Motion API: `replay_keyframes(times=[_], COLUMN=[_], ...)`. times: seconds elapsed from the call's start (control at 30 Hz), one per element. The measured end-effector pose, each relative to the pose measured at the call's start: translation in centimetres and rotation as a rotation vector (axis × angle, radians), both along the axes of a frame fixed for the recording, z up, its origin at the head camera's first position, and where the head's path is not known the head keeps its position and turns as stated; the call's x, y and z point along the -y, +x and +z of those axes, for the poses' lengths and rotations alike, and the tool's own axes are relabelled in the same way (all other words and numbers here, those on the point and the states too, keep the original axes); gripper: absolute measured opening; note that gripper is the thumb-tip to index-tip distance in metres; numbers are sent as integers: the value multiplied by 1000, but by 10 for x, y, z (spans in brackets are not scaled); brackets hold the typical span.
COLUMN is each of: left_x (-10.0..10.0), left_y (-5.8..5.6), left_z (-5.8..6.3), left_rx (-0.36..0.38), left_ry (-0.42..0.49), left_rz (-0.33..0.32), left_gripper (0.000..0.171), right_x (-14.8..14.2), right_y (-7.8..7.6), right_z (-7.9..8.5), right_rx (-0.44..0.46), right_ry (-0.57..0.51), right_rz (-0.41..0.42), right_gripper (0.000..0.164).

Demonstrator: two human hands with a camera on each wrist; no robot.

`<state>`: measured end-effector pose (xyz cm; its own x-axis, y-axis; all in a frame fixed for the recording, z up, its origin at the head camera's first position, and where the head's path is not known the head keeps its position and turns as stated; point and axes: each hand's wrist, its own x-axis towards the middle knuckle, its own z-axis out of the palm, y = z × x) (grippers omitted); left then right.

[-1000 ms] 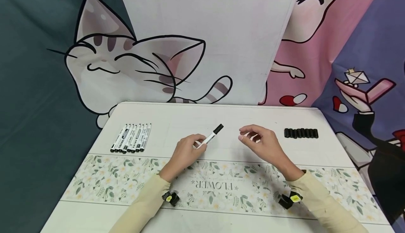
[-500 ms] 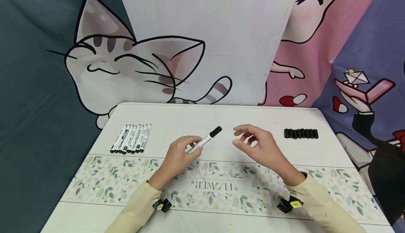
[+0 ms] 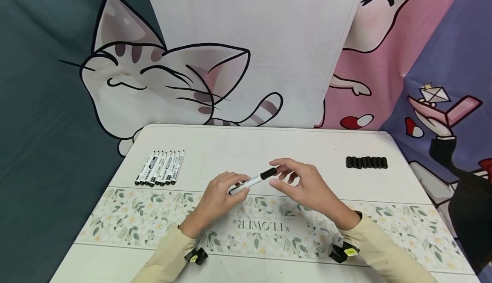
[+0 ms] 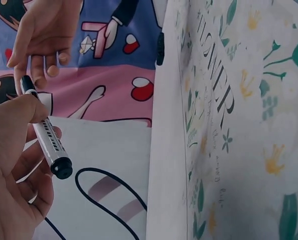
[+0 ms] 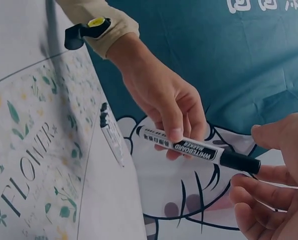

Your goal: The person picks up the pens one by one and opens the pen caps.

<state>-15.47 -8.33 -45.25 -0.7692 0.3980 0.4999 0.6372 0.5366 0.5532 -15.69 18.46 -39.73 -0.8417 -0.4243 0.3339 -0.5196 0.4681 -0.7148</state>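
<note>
My left hand pinches a white whiteboard marker between thumb and fingers, above the table's middle. Its black cap is on and points right; in the right wrist view the barrel's lettering reads "WHITEBOARD MARKER". My right hand hovers at the cap end, its fingers bent loosely and its thumb apart from the cap. The index fingertip is close behind the cap; I cannot tell if it touches. At the left lies a row of uncapped white markers.
Several black caps lie side by side at the right of the white table. A flower-patterned band crosses the tabletop. Behind the table hang printed cloths with a cartoon cat. Both wrists wear small black cameras.
My right hand has moved left to the marker's cap end. My left hand first drew back leftward, and the marker has tilted flatter. The rows of markers and caps stay put.
</note>
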Motion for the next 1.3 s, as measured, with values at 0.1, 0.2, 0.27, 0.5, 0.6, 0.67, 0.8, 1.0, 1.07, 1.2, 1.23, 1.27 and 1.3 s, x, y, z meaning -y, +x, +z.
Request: replay_keyframes(times=[0.1,0.2,0.27,0.5,0.6,0.67,0.8,1.0,1.07,1.2,1.23,1.27,1.3], left_x=[-1,-2,-3,-5,-5,-6,-10,-18,-18,-16,-15,-15,-15], left_y=[0,-1,-2,-6,-6,-7,-7,-7,-7,-8,-8,-8,-8], left_z=[-1,-2,-2,3,6,7,7,6,6,4,3,3,2], left_rx=[9,17,16,-12,-25,-34,-42,-83,-85,-82,-86,-89,-90], left_ry=[0,1,-2,0,12,18,27,67,76,98,103,107,109], left_rz=[-6,-17,-26,-61,-70,-77,-92,-102,-100,-93,-96,-100,-104], left_gripper=[23,23,23,23,23,23,27,34,33,30,28,27,25], right_x=[1,2,2,3,3,3,4,6,6,4,3,2,1], right_y=[1,2,2,1,1,0,-3,-6,-6,-5,-5,-4,-4], right_z=[0,3,5,9,9,9,9,9,9,7,6,5,5], right_rx=[-18,-54,-86,-197,-233,-252,-279,-296,-288,-245,-236,-224,-217], right_ry=[9,25,38,67,57,38,-6,-51,-61,-61,-58,-56,-51], right_rz=[11,18,20,27,27,21,-4,-2,13,45,52,56,59], right_gripper=[35,32,28,19,17,17,20,21,20,17,16,14,13])
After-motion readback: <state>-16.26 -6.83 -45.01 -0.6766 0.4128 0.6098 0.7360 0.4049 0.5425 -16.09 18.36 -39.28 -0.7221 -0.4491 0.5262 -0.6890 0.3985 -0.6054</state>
